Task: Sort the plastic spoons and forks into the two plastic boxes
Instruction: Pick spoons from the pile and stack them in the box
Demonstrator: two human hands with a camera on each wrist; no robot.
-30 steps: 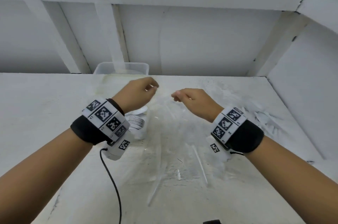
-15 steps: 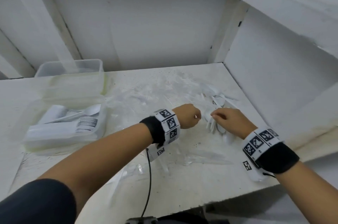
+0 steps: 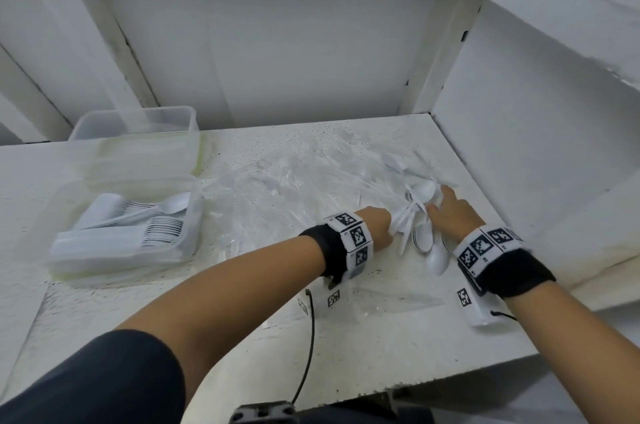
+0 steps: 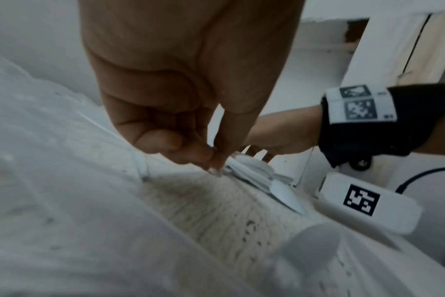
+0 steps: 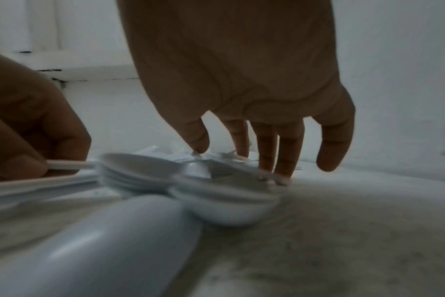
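A heap of white plastic spoons [image 3: 424,236] lies near the table's right back corner. My left hand [image 3: 389,226] grips a bundle of spoon handles; its curled fingers [image 4: 211,158] pinch them beside the stacked bowls [image 4: 252,170]. My right hand [image 3: 440,204] reaches over the heap, its straight fingers [image 5: 267,148] touching the nested spoon stacks [image 5: 224,201]. Two clear plastic boxes stand at the left. The near box [image 3: 194,216] holds stacked white forks with one spoon across them. What the far box [image 3: 166,115] holds cannot be made out.
Crumpled clear wrapping [image 3: 294,184] covers the middle of the white table [image 3: 242,337]. A white wall [image 3: 536,164] closes off the right side just beyond the spoons. A black cable [image 3: 310,337] hangs from my left wrist over the front edge.
Both hands went from the middle of the table to the spoon heap at the right. The left hand has taken hold of spoon handles, and the right hand's fingers have come down on the heap.
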